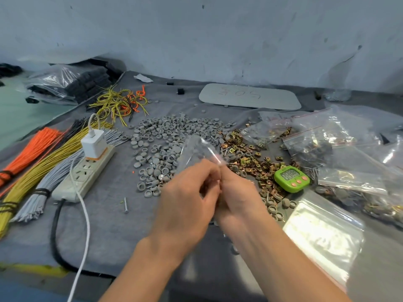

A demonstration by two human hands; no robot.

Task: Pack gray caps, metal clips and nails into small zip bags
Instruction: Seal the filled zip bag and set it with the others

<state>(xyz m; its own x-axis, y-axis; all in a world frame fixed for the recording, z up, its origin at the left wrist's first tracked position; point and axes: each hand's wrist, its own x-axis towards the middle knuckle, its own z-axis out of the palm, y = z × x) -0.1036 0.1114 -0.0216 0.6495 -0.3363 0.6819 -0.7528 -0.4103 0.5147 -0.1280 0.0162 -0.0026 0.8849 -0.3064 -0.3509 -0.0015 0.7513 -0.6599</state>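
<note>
A wide heap of gray caps (165,140) covers the middle of the gray cloth. To its right lies a pile of brassy metal clips (250,155). One loose nail (125,205) lies near the power strip. My left hand (185,201) and my right hand (237,192) meet above the cloth, and both pinch the edge of a small clear zip bag (196,151) that sticks up and away from me. What the bag holds is blurred.
A green timer (291,178) sits right of the clips. Filled zip bags (340,149) pile up at the right, and a stack of flat empty bags (322,234) lies near me. A power strip (87,173) with a white charger and bundles of colored wires (32,162) lie left.
</note>
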